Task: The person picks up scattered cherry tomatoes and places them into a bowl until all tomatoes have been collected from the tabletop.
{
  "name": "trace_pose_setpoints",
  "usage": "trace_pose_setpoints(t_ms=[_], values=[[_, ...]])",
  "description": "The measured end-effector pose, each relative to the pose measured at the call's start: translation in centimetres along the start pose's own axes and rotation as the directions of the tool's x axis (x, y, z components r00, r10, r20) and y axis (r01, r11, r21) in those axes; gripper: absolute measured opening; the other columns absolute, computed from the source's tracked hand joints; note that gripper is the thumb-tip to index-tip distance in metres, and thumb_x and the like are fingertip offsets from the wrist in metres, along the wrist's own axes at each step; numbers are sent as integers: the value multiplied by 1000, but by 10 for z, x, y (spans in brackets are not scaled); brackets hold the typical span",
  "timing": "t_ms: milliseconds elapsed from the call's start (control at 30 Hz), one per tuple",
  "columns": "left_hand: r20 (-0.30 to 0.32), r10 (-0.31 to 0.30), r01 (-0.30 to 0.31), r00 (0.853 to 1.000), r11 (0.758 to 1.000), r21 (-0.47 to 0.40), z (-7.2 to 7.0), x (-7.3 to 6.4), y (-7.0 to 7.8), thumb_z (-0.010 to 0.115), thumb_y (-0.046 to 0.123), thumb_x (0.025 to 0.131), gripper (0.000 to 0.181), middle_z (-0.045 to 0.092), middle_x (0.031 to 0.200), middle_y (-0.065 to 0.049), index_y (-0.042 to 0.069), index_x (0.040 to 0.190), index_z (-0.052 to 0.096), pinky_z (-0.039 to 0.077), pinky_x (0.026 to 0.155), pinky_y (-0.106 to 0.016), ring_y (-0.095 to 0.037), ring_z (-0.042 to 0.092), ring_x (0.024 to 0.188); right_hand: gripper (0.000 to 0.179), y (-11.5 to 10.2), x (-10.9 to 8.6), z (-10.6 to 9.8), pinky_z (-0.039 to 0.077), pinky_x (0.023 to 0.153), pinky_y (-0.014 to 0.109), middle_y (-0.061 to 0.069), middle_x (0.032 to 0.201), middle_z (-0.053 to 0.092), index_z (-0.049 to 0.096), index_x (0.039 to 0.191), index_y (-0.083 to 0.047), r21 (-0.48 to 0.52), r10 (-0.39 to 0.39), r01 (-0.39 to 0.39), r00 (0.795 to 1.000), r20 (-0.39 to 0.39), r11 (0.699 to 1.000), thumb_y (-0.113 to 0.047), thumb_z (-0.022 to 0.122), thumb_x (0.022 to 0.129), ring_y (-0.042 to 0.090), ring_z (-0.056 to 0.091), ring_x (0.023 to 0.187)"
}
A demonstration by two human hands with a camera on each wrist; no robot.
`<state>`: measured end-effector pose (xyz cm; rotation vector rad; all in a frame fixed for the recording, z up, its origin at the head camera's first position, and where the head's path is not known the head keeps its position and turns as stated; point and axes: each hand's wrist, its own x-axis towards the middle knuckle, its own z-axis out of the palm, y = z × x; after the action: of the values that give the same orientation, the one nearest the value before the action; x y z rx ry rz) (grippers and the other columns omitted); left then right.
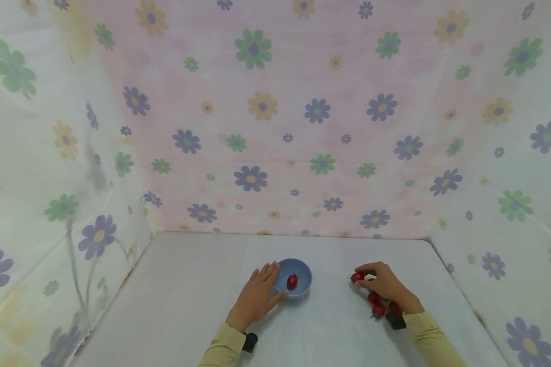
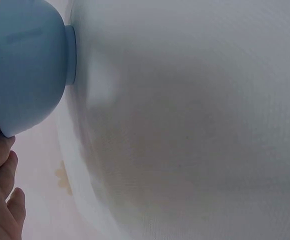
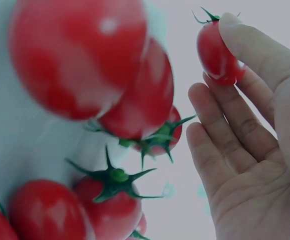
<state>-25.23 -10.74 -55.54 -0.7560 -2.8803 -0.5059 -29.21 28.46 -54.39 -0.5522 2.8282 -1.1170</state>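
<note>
A small blue bowl (image 1: 306,288) stands on the table with one red cherry tomato (image 1: 292,282) inside. My left hand (image 1: 257,294) rests against the bowl's left side, fingers extended and thumb by the near rim. The left wrist view shows fingertips (image 2: 0,150) touching the rim of the bowl (image 2: 30,65). To the right, my right hand (image 1: 386,283) pinches a cherry tomato (image 1: 357,277) between thumb and fingers; its green stem (image 3: 212,16) shows in the right wrist view. Several more cherry tomatoes (image 1: 378,310) lie below that hand, partly hidden by it.
A pale cloth covers the table (image 1: 188,285). Flowered fabric walls (image 1: 275,127) enclose it at the back and both sides. A black wrist device (image 1: 396,320) sits close to the loose tomatoes, and another black device (image 1: 250,342) is under the left wrist.
</note>
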Motion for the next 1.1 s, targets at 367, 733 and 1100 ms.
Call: trace_pose_setpoints(t_ms=[367, 733, 1100], values=[[5, -12, 12, 1000, 1000, -15, -1, 0, 1, 54, 53, 102, 75, 36, 162, -15, 0, 154, 40, 29, 122, -54, -34, 33, 151, 35, -20, 1, 7, 47, 103, 64, 6, 108, 74, 73, 119, 1, 15, 43, -43, 999, -26, 999, -15, 80, 89, 35, 66, 113], [4, -24, 24, 1000, 999, -37, -2, 0, 3, 56, 52, 101, 76, 37, 162, -15, -1, 154, 40, 29, 122, -54, -34, 33, 151, 39, -25, 4, 8, 49, 103, 60, 7, 107, 75, 72, 118, 5, 60, -77, 78, 997, -17, 995, -17, 81, 88, 34, 68, 109], [8, -31, 31, 999, 999, -44, -1, 0, 3, 56, 52, 101, 77, 36, 163, -15, -1, 155, 39, 28, 122, -54, -34, 32, 151, 38, -39, 1, 16, 49, 104, 55, 5, 110, 75, 73, 120, 0, 79, -76, 81, 995, -62, 994, -17, 82, 86, 28, 68, 108]])
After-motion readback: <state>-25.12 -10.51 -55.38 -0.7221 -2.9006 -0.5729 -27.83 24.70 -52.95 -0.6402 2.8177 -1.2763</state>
